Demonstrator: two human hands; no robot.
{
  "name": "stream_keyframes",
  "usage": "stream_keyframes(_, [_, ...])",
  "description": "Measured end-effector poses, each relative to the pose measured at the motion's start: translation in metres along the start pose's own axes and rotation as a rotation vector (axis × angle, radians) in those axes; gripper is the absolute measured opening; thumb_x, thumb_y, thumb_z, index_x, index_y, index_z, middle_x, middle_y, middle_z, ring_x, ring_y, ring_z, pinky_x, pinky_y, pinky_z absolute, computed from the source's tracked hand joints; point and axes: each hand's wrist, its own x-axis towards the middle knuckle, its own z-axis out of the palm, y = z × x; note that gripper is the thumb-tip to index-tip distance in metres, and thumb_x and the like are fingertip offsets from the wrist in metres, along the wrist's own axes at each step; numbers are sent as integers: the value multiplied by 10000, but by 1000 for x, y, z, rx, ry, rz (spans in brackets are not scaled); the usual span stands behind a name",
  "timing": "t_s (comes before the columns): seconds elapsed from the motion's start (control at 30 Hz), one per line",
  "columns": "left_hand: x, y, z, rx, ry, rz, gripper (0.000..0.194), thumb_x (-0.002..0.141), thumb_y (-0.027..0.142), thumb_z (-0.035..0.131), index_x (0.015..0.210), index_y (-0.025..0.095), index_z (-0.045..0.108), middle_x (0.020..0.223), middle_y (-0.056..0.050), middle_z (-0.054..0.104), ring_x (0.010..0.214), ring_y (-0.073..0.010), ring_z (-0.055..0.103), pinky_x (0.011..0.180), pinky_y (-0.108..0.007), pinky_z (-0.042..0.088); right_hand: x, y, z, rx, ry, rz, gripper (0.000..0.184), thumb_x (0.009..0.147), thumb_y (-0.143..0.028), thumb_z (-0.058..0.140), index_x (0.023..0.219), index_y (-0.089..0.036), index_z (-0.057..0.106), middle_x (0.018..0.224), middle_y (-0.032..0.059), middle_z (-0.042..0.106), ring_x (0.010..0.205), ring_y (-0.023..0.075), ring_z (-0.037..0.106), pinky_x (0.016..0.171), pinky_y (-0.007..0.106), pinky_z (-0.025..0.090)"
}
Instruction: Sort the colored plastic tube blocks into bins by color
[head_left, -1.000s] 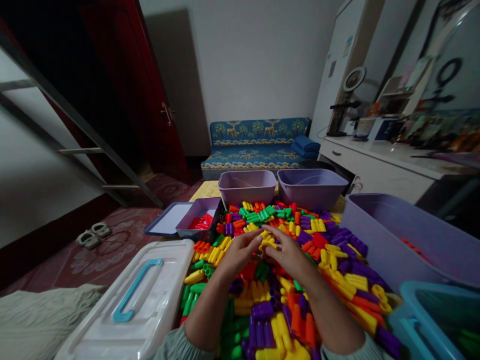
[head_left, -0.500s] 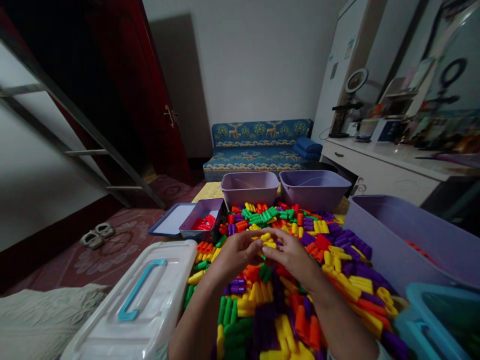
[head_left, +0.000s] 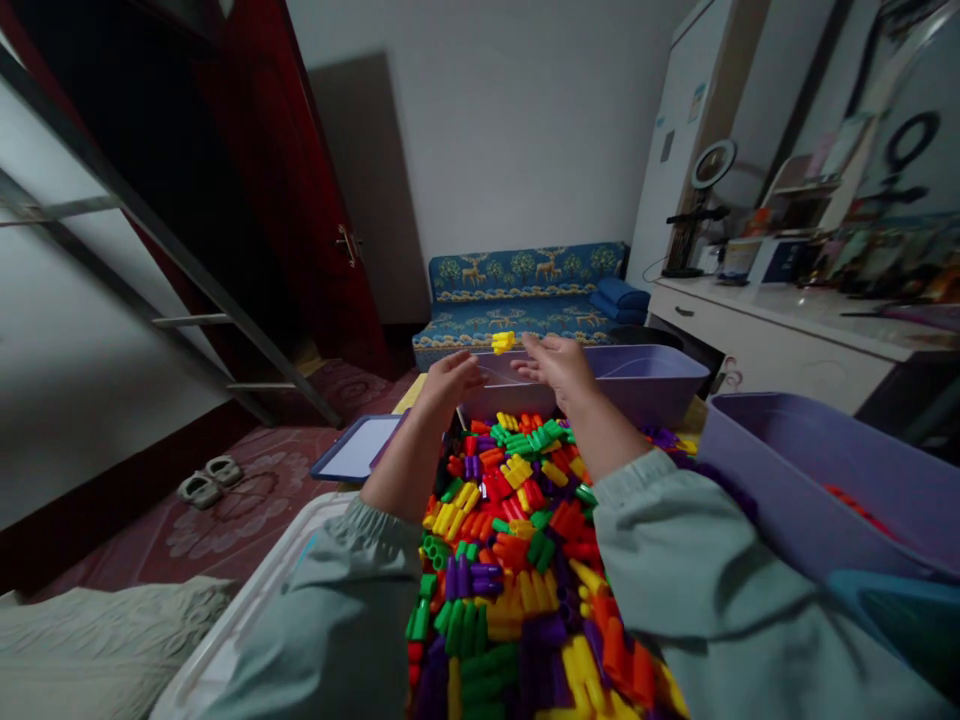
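A yellow plastic toy piece (head_left: 503, 342) of joined tubes is in the air above the back purple bin (head_left: 506, 402), between my two hands. My left hand (head_left: 454, 378) reaches over the bin's left side, fingers stretched out and holding nothing. On the other side, my right hand (head_left: 559, 372) is open, its fingertips close to the yellow piece but seemingly apart from it. Below my forearms lies a wide heap of toy pieces (head_left: 510, 540) in red, yellow, green and purple.
A second purple bin (head_left: 652, 380) stands at the back right, and a larger one (head_left: 810, 470) on the right with red pieces inside. At far right is a teal container (head_left: 892, 610). My left sleeve partly covers a white lid (head_left: 247, 610). A blue-rimmed tray (head_left: 356, 447) lies back left.
Both hands have moved forward from above the heap to the back bin and spread apart. The yellow piece has left their grasp. The lidded red-piece box is now mostly behind my left arm.
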Motion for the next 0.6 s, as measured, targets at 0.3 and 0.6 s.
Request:
stream_keyframes(0.3, [-61, -117, 7, 700, -130, 149, 294, 778, 181, 622, 1059, 114, 682, 1048, -147, 699, 999, -252, 649, 904, -397, 502, -68, 97, -93, -405, -25, 63, 272, 737, -302, 637, 945, -126, 651, 878, 101, 714, 698, 207, 694, 535, 267, 524])
stream_keyframes(0.6, [-88, -136, 11, 1157, -306, 293, 514, 712, 151, 671, 1221, 196, 610, 1210, -129, 575, 1138, -264, 540, 968, -392, 439, -77, 111, -147, -1054, -71, -113, 266, 757, -264, 610, 993, -166, 686, 1051, 101, 701, 970, 231, 654, 864, 328, 485])
